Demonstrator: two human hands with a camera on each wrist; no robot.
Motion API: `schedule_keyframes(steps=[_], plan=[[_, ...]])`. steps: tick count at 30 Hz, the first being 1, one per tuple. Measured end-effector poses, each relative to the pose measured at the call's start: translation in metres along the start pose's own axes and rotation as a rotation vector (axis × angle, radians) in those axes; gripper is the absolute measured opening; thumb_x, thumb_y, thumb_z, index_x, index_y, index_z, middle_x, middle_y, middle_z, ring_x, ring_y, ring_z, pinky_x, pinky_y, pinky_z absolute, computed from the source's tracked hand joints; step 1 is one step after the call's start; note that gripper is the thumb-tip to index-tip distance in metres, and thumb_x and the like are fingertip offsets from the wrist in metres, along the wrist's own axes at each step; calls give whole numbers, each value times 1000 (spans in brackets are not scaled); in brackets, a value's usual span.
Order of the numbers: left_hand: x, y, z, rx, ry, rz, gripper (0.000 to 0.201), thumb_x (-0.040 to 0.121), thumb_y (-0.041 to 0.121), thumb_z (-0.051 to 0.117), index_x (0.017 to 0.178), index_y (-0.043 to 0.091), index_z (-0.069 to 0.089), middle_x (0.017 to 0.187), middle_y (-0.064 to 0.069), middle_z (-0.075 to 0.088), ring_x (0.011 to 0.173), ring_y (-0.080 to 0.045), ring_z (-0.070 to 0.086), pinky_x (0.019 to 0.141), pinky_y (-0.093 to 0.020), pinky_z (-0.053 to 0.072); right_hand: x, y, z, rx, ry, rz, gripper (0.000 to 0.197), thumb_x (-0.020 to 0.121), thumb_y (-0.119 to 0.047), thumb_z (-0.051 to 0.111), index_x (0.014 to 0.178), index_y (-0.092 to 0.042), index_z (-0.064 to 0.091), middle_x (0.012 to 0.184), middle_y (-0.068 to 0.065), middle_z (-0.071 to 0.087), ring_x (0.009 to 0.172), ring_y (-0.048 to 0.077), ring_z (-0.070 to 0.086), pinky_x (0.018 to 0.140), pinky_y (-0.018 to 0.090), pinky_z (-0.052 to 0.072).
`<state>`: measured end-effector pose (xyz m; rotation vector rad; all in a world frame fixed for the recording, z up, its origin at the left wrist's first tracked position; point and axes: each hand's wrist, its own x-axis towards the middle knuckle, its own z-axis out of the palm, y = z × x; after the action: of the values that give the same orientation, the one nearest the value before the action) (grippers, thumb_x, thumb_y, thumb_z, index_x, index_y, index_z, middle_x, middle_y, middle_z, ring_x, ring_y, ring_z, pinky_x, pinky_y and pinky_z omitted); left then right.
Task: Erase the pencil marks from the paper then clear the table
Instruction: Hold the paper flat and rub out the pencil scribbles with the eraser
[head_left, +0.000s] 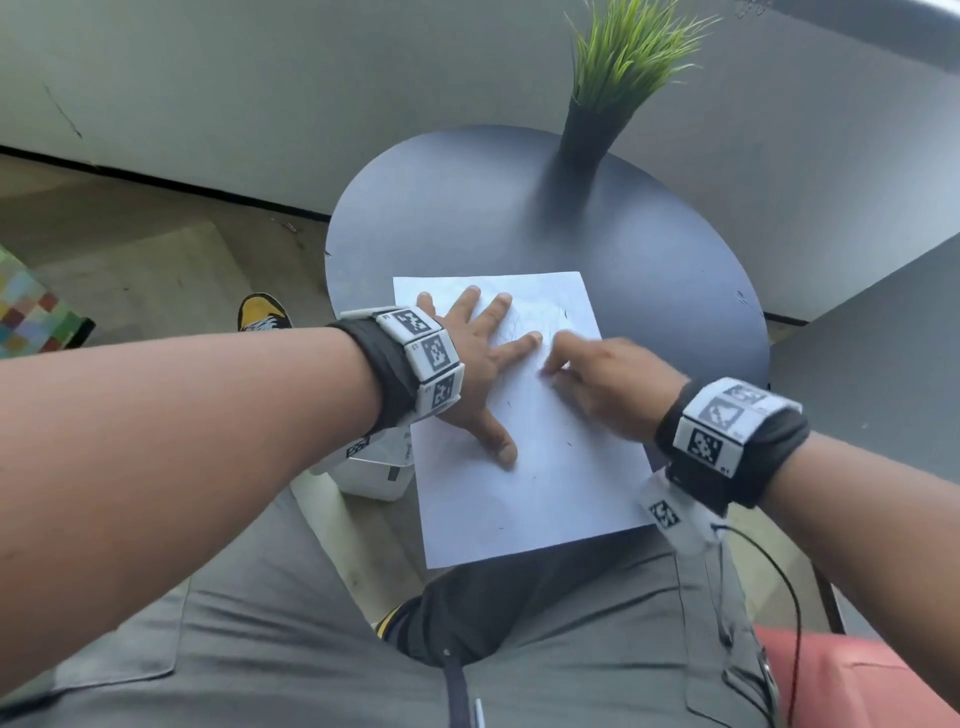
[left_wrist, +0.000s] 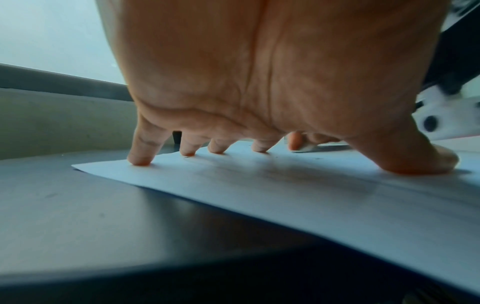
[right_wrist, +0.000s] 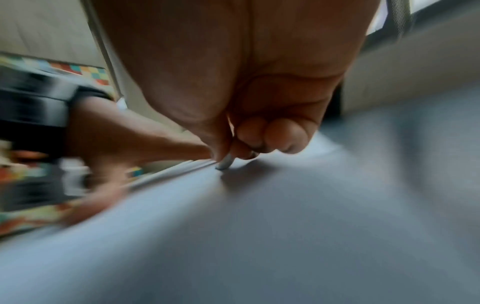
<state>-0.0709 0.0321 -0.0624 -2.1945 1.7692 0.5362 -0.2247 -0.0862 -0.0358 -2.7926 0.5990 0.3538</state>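
White paper sheet (head_left: 524, 457) with faint unreadable pencil scribbles (head_left: 519, 325) lies on round dark table (head_left: 649, 270); left hand (head_left: 470, 364) presses it, fingers spread; right hand (head_left: 602, 387) fingers pinch small white eraser (left_wrist: 303, 147).

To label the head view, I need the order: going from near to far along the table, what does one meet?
Paper's near edge → left hand and right hand, both on the paper → bare table → plant.
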Motion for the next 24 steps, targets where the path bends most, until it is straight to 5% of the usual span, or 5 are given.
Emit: schedule_keyframes(steps=[6,11,15,20,24], plan=[[-1,1,0,9,-4,-2,144,44,103,52,154,41,-17,165,-7,-24,150,-41,-18,110,-75,9,-26,-34,13,16,-230,-245,21,90,-19,46,111,-19,52,110,2,64,98,27,57,80,38,47],[-2,2,-1,0,-15,-11,144,44,102,53,154,42,-18,164,-6,-24,150,-40,-18,110,-76,11,-1,-5,-2,27,47,23,18,99,-29,47,112,-19,54,95,5,60,93,31,57,72,33,44],[-1,2,-2,3,-21,-9,146,42,103,52,154,42,-18,164,-7,-25,150,-41,-18,109,-76,10,-19,-28,16,77,-145,-237,15,96,-23,51,109,-18,55,103,-1,64,91,23,56,74,33,44],[-2,2,-1,1,-11,-11,144,44,102,53,154,42,-18,165,-6,-23,150,-40,-17,110,-76,11,5,-4,1,79,47,98,19,98,-29,47,112,-20,54,103,9,64,97,32,58,75,34,45],[-1,2,-2,-3,-18,-6,145,41,103,53,154,43,-17,164,-6,-25,150,-40,-19,109,-77,9,-15,-34,18,104,-112,-187,17,97,-25,49,112,-17,54,112,7,65,97,29,58,81,37,47]])
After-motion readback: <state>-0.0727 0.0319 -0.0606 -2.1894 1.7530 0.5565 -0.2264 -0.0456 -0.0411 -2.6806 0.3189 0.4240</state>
